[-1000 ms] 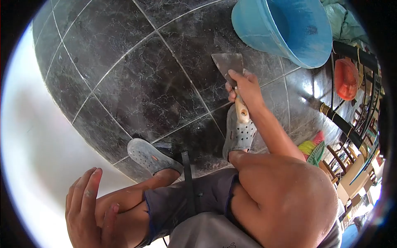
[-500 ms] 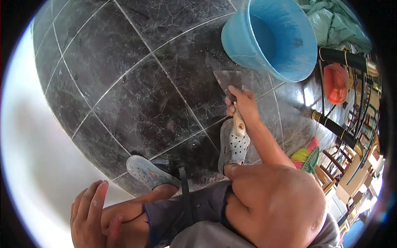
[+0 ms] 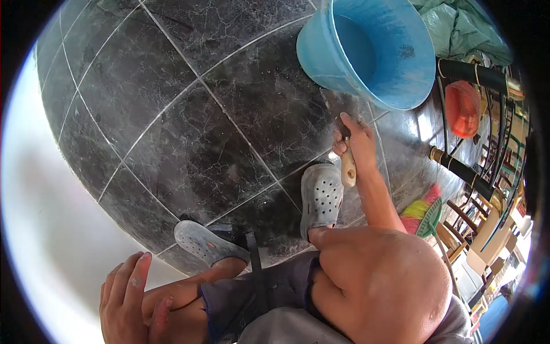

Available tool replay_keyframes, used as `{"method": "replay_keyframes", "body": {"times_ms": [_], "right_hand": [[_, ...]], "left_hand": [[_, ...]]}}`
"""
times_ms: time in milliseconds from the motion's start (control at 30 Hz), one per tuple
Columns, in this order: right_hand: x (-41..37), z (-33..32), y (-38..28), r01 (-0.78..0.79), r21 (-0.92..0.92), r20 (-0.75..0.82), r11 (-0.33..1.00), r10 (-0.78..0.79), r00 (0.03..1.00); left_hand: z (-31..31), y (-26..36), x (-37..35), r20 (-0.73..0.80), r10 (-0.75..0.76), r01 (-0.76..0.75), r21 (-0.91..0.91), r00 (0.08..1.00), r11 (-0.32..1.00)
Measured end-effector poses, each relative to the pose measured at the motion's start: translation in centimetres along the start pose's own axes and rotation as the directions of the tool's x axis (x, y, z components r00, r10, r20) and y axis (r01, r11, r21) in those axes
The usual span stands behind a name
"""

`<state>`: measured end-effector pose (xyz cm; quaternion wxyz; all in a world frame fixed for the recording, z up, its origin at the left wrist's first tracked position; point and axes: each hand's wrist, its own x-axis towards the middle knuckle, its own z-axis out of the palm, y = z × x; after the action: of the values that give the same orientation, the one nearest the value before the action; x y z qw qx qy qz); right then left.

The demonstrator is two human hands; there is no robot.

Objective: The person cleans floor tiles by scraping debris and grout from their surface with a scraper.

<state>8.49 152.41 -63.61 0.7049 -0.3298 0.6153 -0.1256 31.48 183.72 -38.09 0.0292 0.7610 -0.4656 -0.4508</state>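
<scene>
My right hand [image 3: 359,143] is closed round a putty knife [image 3: 348,167] with a pale wooden handle. Its broad blade points away from me toward the foot of a blue bucket [image 3: 318,54] and blends into the dark floor. The handle's end hangs above the grey clog [image 3: 321,195] on my right foot. At the lower left, my left hand [image 3: 123,301] rests by my left leg with fingers stretched out and holding nothing; pale smudges mark its fingertips.
Dark tiles [image 3: 195,137] with light joints cover the floor, meeting a white wall [image 3: 46,229] on the left. Black railing bars [image 3: 464,175] run along the right, with a red basin [image 3: 462,109] beyond them. Green sheeting [image 3: 464,31] lies behind the bucket; a broom head [image 3: 421,215] is at right.
My right hand has shifted right with the putty knife, whose blade has turned and shows less clearly. My left hand has barely moved. The view has shifted slightly.
</scene>
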Motion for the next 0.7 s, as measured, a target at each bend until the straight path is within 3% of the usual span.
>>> {"method": "replay_keyframes", "body": {"times_ms": [300, 500, 600, 700], "right_hand": [[1.8, 0.2, -1.2, 0.030, -0.037, 0.068, 0.999, -0.028, 0.997], [2.0, 0.3, -1.7, 0.055, -0.022, 0.109, 0.998, -0.052, 0.993], [2.8, 0.2, -1.9, 0.061, -0.026, 0.121, 0.998, -0.057, 0.991], [3.6, 0.4, -2.4, 0.093, -0.013, 0.137, 0.996, -0.090, 0.986]], "left_hand": [[0.2, 0.5, 0.1, -0.048, -0.008, 0.005, -0.055, 0.999, 0.998], [1.1, -0.4, -0.4, -0.137, 0.116, -0.122, -0.038, 0.984, 0.992], [0.3, 1.1, 0.5, 0.014, -0.114, 0.113, 0.056, 0.993, 0.992], [0.1, 0.9, 0.6, 0.004, -0.074, 0.074, 0.050, 0.997, 0.996]]}}
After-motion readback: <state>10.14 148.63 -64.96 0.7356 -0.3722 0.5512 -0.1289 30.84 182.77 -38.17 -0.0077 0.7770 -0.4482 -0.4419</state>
